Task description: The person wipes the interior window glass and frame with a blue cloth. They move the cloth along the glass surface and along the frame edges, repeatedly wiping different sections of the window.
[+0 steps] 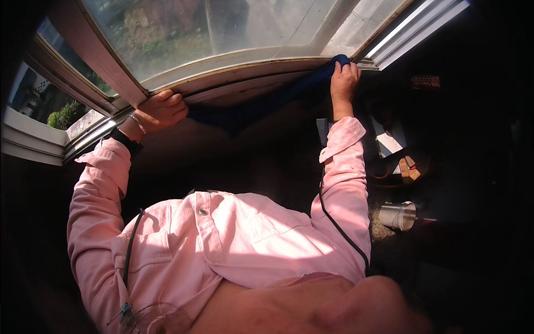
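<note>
A dark blue cloth (pixel 258 107) stretches between my two hands, sagging in the middle below the lower rail of a window frame (pixel 233 69). My left hand (pixel 162 109) is curled at the foot of a window upright, closed around one end of the cloth. At the right corner of the sash, my right hand (pixel 345 79) grips the other end, a blue fold showing above its fingers. Dusty glass (pixel 217 33) rises behind the rail. The lower edge of the cloth fades into shadow.
A metal track (pixel 89 135) runs along the left side of the window. In the dim area at right are a metal cup-like container (pixel 397 216), a pale flat panel (pixel 388 135) and small tan pieces (pixel 409 170). A black cord (pixel 333 217) hangs by my right arm.
</note>
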`<state>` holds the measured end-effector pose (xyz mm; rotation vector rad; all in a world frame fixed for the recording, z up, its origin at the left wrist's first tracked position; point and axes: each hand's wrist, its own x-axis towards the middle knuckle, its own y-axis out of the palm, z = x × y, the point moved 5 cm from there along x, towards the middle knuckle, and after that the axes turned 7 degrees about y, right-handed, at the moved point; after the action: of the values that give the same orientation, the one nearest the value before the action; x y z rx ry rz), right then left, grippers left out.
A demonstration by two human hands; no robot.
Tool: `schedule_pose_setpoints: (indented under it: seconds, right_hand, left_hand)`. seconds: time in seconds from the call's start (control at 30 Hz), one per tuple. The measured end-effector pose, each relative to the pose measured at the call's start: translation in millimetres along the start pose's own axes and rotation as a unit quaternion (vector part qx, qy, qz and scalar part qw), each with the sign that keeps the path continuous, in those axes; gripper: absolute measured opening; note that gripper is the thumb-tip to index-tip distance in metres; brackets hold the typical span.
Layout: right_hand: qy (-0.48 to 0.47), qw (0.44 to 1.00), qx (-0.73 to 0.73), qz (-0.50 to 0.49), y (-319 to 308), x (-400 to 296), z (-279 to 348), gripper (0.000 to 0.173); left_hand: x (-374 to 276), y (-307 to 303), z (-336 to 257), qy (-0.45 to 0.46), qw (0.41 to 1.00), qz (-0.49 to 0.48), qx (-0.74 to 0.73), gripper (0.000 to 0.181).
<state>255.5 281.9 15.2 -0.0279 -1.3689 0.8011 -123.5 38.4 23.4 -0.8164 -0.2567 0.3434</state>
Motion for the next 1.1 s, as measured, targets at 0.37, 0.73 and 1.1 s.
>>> schedule_pose_setpoints:
  seconds: [0.37,0.73,1.1]
  right_hand:
    - [-0.081,0.990,0.110,0.024,-5,-23,83,0.013]
    - [-0.103,0.981,0.165,0.024,-7,-38,121,0.018]
    - [-0.103,0.986,0.126,0.029,-3,-49,139,0.018]
  left_hand:
    - [0,1,0,-0.012,1.000,-0.012,-0.022,0.021]
    - [-2,3,-2,-0.015,1.000,-0.018,-0.018,0.023]
    - [-3,1,-1,-0.025,0.999,-0.036,-0.014,0.023]
